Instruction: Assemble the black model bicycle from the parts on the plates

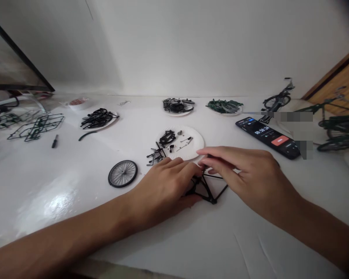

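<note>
A small black model bicycle frame [211, 193] is held low over the white table in front of me. My left hand [170, 182] is closed around its left part, the thumb beneath and the fingers on top. At the frame's upper edge, my right hand [241, 166] pinches with thumb and fingertips; a dark bit shows between them, too small to name. Just beyond my hands lies a white paper plate [196, 145] with small dark and metal parts. A spoked model wheel [123, 173] with a black tyre rests left of my left hand.
Paper plates at the back bear black parts [97, 118] and green parts [224, 105]. A phone [267, 137] with a running timer lies to the right, near assembled model bicycles [279, 99]. Green part frames [36, 127] and a small screwdriver [55, 142] lie at left.
</note>
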### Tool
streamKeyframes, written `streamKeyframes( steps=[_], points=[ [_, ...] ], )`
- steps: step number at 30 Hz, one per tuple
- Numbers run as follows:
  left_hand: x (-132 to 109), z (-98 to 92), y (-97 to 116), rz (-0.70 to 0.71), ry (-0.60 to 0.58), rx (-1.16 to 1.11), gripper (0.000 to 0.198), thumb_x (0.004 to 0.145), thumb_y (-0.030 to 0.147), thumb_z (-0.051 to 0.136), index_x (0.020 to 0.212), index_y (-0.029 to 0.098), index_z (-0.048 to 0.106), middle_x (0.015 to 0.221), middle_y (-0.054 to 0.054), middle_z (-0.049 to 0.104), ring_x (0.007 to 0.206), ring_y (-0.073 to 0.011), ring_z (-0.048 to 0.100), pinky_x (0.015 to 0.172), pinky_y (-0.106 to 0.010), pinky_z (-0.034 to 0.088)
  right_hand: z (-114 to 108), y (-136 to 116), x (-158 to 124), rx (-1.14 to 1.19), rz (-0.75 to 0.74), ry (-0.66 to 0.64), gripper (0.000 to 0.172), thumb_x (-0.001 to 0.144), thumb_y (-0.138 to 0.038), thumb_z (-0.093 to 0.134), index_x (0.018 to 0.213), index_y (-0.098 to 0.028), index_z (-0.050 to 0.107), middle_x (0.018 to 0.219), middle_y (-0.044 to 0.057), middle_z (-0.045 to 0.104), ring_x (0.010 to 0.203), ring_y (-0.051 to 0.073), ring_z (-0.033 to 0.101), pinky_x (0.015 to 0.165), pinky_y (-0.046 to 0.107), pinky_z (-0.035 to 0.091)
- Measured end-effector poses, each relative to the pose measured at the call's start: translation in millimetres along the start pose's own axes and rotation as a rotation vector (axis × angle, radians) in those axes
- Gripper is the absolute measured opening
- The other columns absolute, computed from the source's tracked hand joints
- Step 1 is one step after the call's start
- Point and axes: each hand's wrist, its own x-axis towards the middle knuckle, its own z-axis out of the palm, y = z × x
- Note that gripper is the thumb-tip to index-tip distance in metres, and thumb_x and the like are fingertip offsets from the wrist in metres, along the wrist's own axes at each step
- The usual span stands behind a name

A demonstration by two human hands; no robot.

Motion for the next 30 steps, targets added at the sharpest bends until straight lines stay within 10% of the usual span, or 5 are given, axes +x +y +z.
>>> streamKeyframes(
  steps=[7, 15, 21, 30],
  points=[
    [-0.1, 0.3, -0.5, -0.002, 0.002, -0.001, 0.033, 0.091, 0.028, 0.070, 0.115, 0.016, 0.051, 0.108, -0.005, 0.067, 0.097, -0.0234, 0.062, 0.086, -0.040, 0.049, 7.0, 4.0, -6.0, -0.013, 0.023, 0.016, 0.032, 0.099, -0.017, 0.056, 0.130, -0.017, 0.062, 0.104, 0.003, 0.078, 0.082, 0.013, 0.073, 0.074, 0.021, 0.057],
    [-0.7, 0.6, -0.6, -0.006, 0.010, -0.033, 0.031, 0.090, 0.029, 0.072, 0.112, 0.016, 0.054, 0.109, -0.004, 0.068, 0.099, -0.0222, 0.063, 0.088, -0.038, 0.048, 7.9, 4.9, -7.8, 0.151, 0.330, 0.070, 0.008, 0.092, -0.027, 0.069, 0.100, -0.026, 0.070, 0.082, -0.005, 0.074, 0.067, 0.008, 0.071, 0.060, 0.014, 0.056],
    [-0.8, 1.6, -1.2, -0.020, 0.003, -0.037, 0.030, 0.090, 0.030, 0.072, 0.111, 0.017, 0.054, 0.106, -0.004, 0.067, 0.098, -0.0227, 0.062, 0.086, -0.038, 0.048, 4.8, 6.7, -9.8, 0.096, 0.097, 0.054, 0.031, 0.099, -0.014, 0.055, 0.126, -0.024, 0.065, 0.106, -0.001, 0.076, 0.094, 0.010, 0.072, 0.089, 0.021, 0.055],
    [-1.5, -0.2, 0.1, -0.022, -0.012, -0.034, 0.030, 0.091, 0.032, 0.071, 0.111, 0.018, 0.053, 0.107, -0.004, 0.066, 0.098, -0.0228, 0.061, 0.086, -0.038, 0.047, 3.8, 6.5, -7.3, 0.070, 0.238, 0.116, 0.009, 0.093, -0.025, 0.067, 0.101, -0.026, 0.071, 0.080, -0.005, 0.074, 0.070, 0.011, 0.071, 0.067, 0.023, 0.055]
  ],
)
